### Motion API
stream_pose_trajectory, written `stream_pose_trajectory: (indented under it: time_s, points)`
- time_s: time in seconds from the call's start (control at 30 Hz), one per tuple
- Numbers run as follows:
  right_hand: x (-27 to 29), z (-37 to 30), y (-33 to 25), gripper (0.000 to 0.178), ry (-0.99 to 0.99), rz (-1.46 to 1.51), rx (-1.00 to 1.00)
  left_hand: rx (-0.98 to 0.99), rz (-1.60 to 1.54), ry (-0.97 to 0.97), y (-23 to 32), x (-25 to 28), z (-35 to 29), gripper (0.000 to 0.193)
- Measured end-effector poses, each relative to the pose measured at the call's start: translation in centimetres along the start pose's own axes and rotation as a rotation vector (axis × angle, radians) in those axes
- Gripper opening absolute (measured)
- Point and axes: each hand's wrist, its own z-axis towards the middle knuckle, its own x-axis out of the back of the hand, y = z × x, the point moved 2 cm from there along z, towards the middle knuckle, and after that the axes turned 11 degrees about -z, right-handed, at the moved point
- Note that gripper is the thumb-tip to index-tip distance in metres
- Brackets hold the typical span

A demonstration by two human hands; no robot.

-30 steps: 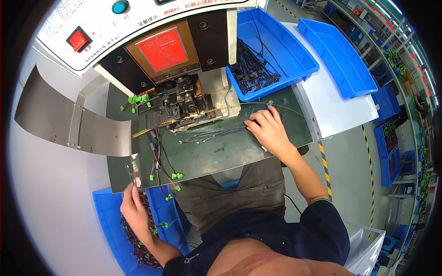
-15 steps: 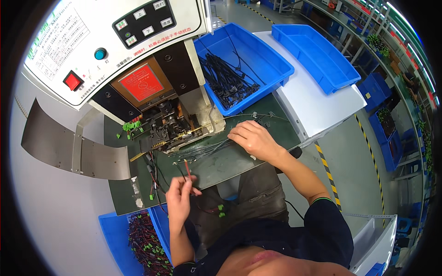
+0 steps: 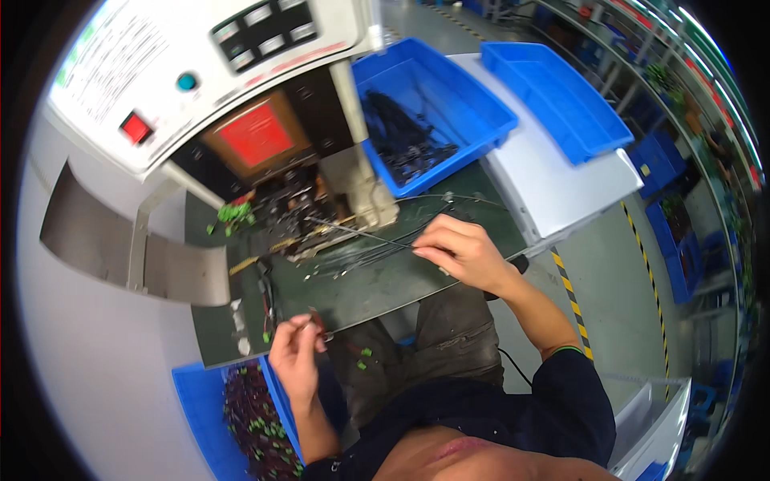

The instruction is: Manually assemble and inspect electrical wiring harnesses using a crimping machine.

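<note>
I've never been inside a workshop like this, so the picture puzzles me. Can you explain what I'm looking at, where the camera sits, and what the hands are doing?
The camera is worn on the person's head and looks down, so its fisheye lens bends the edges. The big white machine, with a red button and a red window, stands on a dark green work surface. The right hand pinches thin dark wires lying in front of the machine. The left hand holds the end of another thin wire near the surface's front edge. Behind sits a blue bin of dark wires, with an empty blue bin beside it. A lower blue bin holds wires with green ends.
</note>
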Motion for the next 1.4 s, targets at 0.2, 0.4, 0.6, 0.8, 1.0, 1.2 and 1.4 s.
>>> stream_pose_trajectory:
  time_s: [0.2, 0.4, 0.6, 0.8, 1.0, 1.2, 1.4]
  points:
    - [-2.4, -5.2, -2.4, 0.008, -0.084, 0.375, -0.407, 0.139, -0.289, -0.157, -3.2, -5.7, 4.1, 0.018]
    - [-5.5, -8.2, -3.5, 0.007, -0.117, 0.598, -0.636, 0.129, -0.462, -0.127, -4.0, -5.8, 4.6, 0.022]
    - [-6.6, -9.1, -2.9, 0.008, -0.250, 0.416, -0.524, 0.159, -0.375, -0.172, -4.5, -6.1, 5.2, 0.017]
    - [-8.5, -6.7, -2.9, 0.014, -0.235, 0.863, -0.790, 0.111, -0.327, -0.320, -5.1, -7.3, 3.7, 0.014]
    - [-9.5, -4.4, -2.1, 0.011, -0.263, 0.871, -0.591, 0.168, -0.360, -0.207, -5.7, -7.0, 3.5, 0.015]
    - [-9.6, -4.8, -2.0, 0.011, -0.295, 0.897, -0.684, 0.174, -0.478, -0.149, -5.4, -6.6, 3.7, 0.017]
    - [-8.1, -4.4, -1.4, 0.011, 0.093, 0.818, -0.762, 0.038, -0.337, -0.089, -5.2, -6.1, 4.2, 0.016]
